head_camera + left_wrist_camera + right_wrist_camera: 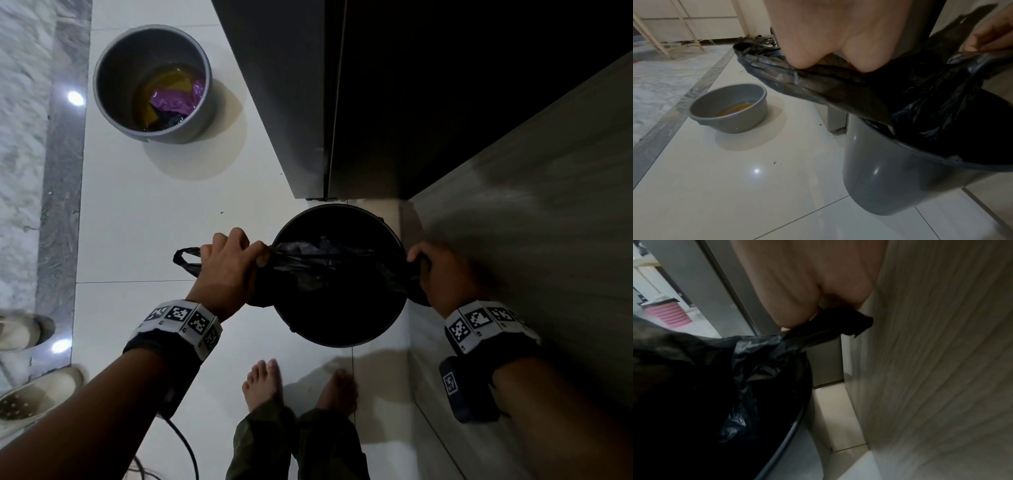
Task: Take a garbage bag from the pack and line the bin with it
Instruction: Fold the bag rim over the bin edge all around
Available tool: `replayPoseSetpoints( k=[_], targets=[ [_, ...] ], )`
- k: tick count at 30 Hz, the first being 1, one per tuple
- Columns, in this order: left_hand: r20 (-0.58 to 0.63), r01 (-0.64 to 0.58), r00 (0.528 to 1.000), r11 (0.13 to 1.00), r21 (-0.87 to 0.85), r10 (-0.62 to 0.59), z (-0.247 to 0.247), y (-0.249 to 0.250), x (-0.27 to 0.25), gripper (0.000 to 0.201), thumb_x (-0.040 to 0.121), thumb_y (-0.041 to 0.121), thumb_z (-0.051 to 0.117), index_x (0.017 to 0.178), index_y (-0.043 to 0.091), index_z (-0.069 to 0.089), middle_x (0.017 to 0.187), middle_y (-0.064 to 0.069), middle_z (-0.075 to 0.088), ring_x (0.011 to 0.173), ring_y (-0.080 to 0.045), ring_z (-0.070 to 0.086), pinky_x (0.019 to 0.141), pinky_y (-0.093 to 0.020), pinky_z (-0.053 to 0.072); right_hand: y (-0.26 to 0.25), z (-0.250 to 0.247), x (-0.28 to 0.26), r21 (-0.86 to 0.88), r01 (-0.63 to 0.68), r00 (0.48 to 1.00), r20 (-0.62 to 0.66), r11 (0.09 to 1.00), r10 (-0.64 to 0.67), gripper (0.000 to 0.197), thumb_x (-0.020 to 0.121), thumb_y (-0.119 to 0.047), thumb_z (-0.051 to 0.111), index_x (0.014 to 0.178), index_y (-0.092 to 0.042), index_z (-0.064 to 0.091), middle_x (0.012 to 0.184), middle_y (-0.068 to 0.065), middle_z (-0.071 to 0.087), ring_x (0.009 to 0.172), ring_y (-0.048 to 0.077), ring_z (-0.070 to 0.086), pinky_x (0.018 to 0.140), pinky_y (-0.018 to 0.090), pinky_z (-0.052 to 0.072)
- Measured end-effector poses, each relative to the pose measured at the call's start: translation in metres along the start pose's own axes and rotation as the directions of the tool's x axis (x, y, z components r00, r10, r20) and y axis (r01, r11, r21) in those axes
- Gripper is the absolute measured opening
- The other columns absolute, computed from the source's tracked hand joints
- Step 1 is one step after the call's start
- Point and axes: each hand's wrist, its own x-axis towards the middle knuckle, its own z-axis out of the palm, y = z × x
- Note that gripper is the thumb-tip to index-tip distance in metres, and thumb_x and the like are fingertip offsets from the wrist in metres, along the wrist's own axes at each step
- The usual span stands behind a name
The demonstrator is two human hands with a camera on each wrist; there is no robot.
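A black garbage bag [329, 265] hangs stretched across the mouth of a round grey bin [342, 329] on the white tiled floor. My left hand [233, 263] grips the bag's left edge at the bin's left rim, and a loop of bag sticks out behind the fist. My right hand [435, 270] grips the bag's right edge beside the right rim. In the left wrist view the bag [920, 91] sags down into the bin [890, 178]. The right wrist view shows the bag [760, 356] pulled taut from my right hand [818, 293], close to the wall.
A second grey bin [152, 84] with yellow and purple trash stands on the floor to the far left. A dark cabinet [308, 96] sits just behind the bin, and a wood-grain wall [531, 212] runs along the right. My bare feet [263, 383] stand before the bin; slippers [30, 397] lie left.
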Motion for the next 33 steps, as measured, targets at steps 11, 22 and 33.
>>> replayPoseSetpoints(
  k=[11,22,33],
  targets=[
    [0.017,-0.080,0.997,0.996,0.042,0.079,-0.004,-0.004,0.035,0.077,0.057,0.052,0.048,0.130,0.028,0.046,0.095,-0.009,0.045,0.080,-0.022,0.032,0.073,-0.037,0.024,-0.028,-0.003,0.028,-0.210,-0.072,0.993,0.075,0.975,0.090,0.060,0.081,-0.064,0.044,0.128,-0.028,0.047,0.135,0.002,0.044,0.125,0.027,0.044,0.106,0.046,0.027],
    [0.112,0.000,0.994,0.999,0.033,-0.004,0.005,-0.008,0.064,0.091,0.049,0.064,0.039,0.136,0.036,0.037,0.106,-0.004,0.042,0.089,-0.019,0.028,0.081,-0.035,0.019,-0.021,0.004,0.056,-0.127,-0.103,0.987,0.114,0.987,0.117,0.049,0.087,-0.051,0.043,0.133,-0.032,0.045,0.144,0.000,0.036,0.134,0.025,0.028,0.109,0.046,0.018],
    [0.062,0.087,0.994,0.995,0.055,-0.090,0.015,-0.002,0.076,0.080,0.058,0.076,0.033,0.128,0.042,0.049,0.095,0.001,0.038,0.094,-0.025,0.038,0.084,-0.040,0.025,-0.005,0.007,0.070,-0.042,-0.016,0.995,-0.095,0.999,0.012,0.025,0.095,-0.026,0.046,0.113,-0.033,0.061,0.128,-0.001,0.058,0.123,0.024,0.047,0.103,0.045,0.025]
  ],
)
